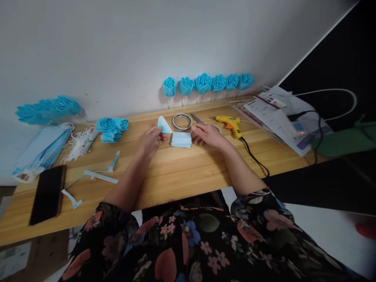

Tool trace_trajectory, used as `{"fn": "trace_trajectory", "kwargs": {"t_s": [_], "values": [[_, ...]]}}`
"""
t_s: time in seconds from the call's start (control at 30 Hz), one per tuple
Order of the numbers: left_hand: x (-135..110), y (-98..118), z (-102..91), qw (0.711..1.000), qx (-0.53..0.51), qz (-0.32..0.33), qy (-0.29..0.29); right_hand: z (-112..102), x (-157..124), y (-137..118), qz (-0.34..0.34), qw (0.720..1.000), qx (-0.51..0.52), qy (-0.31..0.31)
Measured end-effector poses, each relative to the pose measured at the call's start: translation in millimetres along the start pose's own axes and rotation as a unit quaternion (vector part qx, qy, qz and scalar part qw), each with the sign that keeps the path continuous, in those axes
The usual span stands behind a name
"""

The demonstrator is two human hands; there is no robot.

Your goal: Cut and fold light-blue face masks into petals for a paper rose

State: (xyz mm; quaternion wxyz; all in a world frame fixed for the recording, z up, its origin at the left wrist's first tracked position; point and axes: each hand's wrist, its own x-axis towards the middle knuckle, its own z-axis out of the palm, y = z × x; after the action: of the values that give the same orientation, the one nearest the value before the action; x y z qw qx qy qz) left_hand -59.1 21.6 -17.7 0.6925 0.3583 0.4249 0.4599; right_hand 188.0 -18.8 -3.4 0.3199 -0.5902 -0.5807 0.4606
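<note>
My left hand [153,139] pinches a small folded piece of pale blue and white mask fabric [164,124], its pointed end up. A neat stack of cut pale blue fabric pieces [181,140] lies on the table between my hands. At the stack's right edge is my right hand [207,135], its fingers curled together; whether anything is between them is hidden. Just behind it lie scissors [196,118], their handles partly covered by the hand. A roll of tape [182,122] rests flat behind the stack.
A yellow glue gun [230,123] with a black cord lies at right, beside papers [276,113] and a white power strip [289,125]. Several blue fabric flowers [203,83] lean along the wall. At left are more flowers [108,126], masks [44,147], fabric strips [101,176] and a phone [47,194].
</note>
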Motion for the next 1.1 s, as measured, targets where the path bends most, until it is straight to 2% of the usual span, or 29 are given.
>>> {"fn": "trace_trajectory", "kwargs": {"t_s": [0.1, 0.2, 0.5, 0.8, 0.87, 0.93, 1.03, 1.1], "values": [[-1, 3, -0.9, 1.0, 0.0, -0.016, 0.007, -1, -3, -6, 0.069, 0.994, 0.087, -0.014], [-2, 5, 0.5, 0.999, 0.015, -0.035, -0.006, -1, -6, -11, 0.104, 0.987, 0.117, -0.024], [-7, 13, -0.7, 0.996, 0.054, -0.054, -0.048, 6, -8, -17, 0.116, 0.983, 0.137, -0.039], [-10, 21, -26.6, 0.993, 0.093, -0.06, -0.037, 23, 8, -23, 0.097, 0.983, 0.127, -0.095], [-15, 21, -33.7, 0.993, 0.106, -0.047, -0.027, 28, 12, -23, 0.087, 0.985, 0.109, -0.104], [-20, 22, -38.1, 0.991, 0.133, -0.001, -0.005, 31, 15, -21, 0.052, 0.994, 0.053, -0.079], [-30, 23, -36.7, 0.975, 0.199, 0.095, 0.0, 31, 15, -21, -0.067, 0.996, -0.055, 0.012], [-36, 25, -30.4, 0.965, 0.229, 0.126, -0.031, 33, 12, -24, -0.132, 0.989, -0.068, 0.03]]}}
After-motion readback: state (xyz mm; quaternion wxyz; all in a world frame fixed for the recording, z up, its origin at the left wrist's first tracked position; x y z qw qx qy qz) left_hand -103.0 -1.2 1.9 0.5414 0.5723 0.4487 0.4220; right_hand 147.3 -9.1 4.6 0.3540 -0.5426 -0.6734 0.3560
